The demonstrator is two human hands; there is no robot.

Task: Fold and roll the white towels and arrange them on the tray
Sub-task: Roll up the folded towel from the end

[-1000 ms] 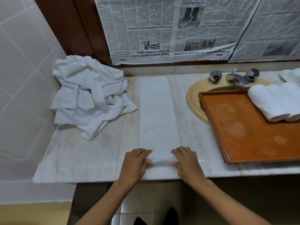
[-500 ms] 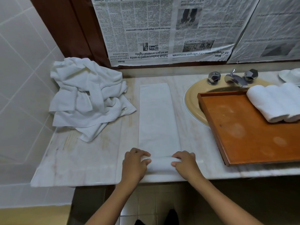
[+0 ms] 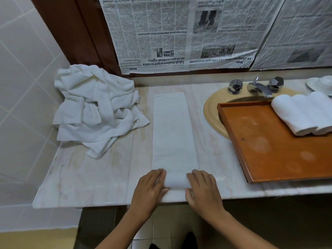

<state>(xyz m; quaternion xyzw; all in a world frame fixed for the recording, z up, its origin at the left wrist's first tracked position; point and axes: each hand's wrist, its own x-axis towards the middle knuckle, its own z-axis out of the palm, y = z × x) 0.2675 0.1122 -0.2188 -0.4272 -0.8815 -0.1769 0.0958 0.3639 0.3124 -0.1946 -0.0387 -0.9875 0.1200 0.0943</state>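
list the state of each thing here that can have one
long towel, folded into a strip flat on the counter, near end rolled up
left hand, grips the roll's left end
right hand, grips the roll's right end
towel pile, crumpled, unfolded
rolled towels, rolled, side by side on the tray
tray, resting over the sink, mostly bare
tap, no water seen running

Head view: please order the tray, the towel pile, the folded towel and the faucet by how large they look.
1-2. tray and towel pile: about alike; the tray runs off the frame, so I do not rank them.
3. folded towel
4. faucet
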